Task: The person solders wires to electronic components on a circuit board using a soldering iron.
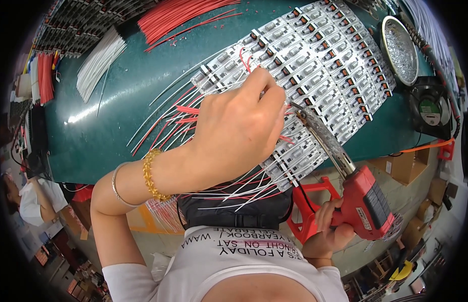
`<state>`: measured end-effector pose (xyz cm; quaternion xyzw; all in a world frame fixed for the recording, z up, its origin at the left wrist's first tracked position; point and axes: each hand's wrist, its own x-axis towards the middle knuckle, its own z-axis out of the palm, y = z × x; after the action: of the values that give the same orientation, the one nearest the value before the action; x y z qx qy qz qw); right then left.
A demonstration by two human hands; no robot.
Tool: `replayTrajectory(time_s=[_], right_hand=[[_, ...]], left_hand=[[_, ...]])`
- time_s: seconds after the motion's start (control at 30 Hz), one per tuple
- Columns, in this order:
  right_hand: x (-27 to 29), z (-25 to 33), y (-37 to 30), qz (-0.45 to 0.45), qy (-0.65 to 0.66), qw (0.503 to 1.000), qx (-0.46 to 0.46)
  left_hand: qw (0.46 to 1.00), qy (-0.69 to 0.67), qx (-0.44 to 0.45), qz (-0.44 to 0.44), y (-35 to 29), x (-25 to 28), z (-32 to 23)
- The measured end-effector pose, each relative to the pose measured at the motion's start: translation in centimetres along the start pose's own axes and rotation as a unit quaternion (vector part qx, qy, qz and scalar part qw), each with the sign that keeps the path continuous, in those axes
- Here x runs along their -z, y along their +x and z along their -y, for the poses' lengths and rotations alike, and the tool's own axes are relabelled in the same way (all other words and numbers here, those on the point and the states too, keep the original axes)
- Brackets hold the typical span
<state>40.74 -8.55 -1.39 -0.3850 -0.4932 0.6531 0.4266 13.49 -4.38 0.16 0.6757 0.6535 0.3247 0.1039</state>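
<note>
My left hand [239, 123], thumb and fingers drawn together, is over a panel of small circuit boards [314, 60]. Red wires [187, 109] stick out on both sides of it, seemingly held in the palm; the fingertips are partly hidden. A few red wires [245, 61] curve up just beyond the fingers. My right hand [330, 232] is wrapped round the handle of a red soldering gun [364, 204]. Its metal barrel slants up and left, and the dark tip lies close to my left fingers, above the boards. Red and white wires [168, 118] trail from the panel's left and near edges.
Bundles of red wires [178, 20] and white wires [99, 65] lie on the green table [133, 75]. At the right stand a round metal dish [399, 50] and a black fan [429, 109]. A red stool [309, 209] is below the table edge. Another person [37, 201] is at the far left.
</note>
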Motion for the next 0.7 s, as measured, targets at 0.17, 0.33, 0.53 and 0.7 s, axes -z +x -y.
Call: replayTrajectory(time_s=[0.17, 0.33, 0.53, 0.7], right_hand=[[-1.6, 0.9, 0.3, -0.047, -0.059, 0.997, -0.013], [-1.1, 0.7, 0.7, -0.003, -0.032, 0.999, 0.001], [-1.4, 0.8, 0.7, -0.021, -0.019, 1.0, -0.005], [-0.6, 0.7, 0.3, -0.032, 0.009, 0.999, 0.005]], left_hand=[[1.0, 0.015, -0.007, -0.005, 0.0, 0.0, 0.0], [1.0, 0.027, -0.01, -0.001, -0.1, 0.1, 0.0], [1.0, 0.007, 0.005, -0.002, 0.0, 0.2, -0.4], [0.995, -0.098, 0.017, 0.026, 0.0, 0.8, -0.7]])
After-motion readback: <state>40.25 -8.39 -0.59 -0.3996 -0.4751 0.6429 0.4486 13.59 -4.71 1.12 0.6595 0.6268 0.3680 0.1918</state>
